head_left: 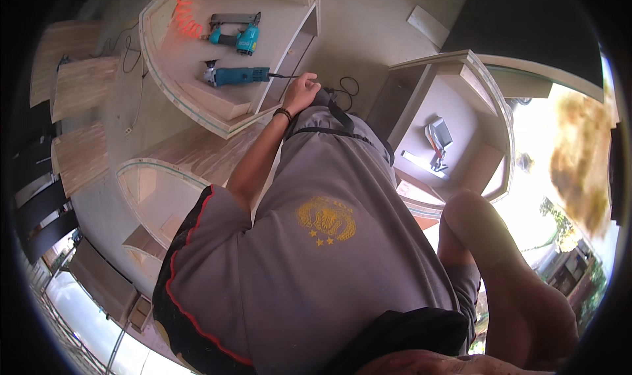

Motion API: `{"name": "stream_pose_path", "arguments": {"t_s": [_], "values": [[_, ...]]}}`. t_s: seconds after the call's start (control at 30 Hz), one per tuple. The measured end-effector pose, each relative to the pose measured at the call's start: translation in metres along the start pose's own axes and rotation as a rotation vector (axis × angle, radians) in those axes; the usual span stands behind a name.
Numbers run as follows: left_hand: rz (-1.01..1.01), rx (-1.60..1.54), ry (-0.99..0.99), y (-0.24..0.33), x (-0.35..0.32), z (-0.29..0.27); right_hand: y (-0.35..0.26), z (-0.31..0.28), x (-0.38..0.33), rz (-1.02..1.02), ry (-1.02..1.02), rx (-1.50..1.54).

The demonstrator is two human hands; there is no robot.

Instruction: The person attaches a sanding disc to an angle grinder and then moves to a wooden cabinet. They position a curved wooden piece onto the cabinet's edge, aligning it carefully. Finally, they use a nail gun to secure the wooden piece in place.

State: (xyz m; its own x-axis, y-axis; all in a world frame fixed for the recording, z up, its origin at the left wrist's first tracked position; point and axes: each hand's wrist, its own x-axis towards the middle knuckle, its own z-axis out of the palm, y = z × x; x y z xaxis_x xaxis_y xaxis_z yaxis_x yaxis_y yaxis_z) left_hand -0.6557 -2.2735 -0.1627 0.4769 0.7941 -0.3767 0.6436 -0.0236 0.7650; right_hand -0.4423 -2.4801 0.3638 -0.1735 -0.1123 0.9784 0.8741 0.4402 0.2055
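Head view: left hand (301, 89), fingers curled, touches the cord by an idle grinder (236, 76); right hand unseen

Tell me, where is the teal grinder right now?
The teal grinder lies upper left in the head view, inside the curved plywood shelf, below the teal nail gun and just left of the left hand.

the left hand (301, 91) shows only its back, fingers curled out of sight at the plywood cabinet (217, 105) edge. the right hand is not visible, lost behind the grey shirt (329, 243).
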Motion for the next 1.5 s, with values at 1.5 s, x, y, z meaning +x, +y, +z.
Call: {"name": "stream_pose_path", "arguments": {"t_s": [1.5], "values": [[0.439,1.289,-0.734,-0.097,0.243,-0.275,-0.185,0.000,-0.432,2.220,-0.848,-0.698]]}}
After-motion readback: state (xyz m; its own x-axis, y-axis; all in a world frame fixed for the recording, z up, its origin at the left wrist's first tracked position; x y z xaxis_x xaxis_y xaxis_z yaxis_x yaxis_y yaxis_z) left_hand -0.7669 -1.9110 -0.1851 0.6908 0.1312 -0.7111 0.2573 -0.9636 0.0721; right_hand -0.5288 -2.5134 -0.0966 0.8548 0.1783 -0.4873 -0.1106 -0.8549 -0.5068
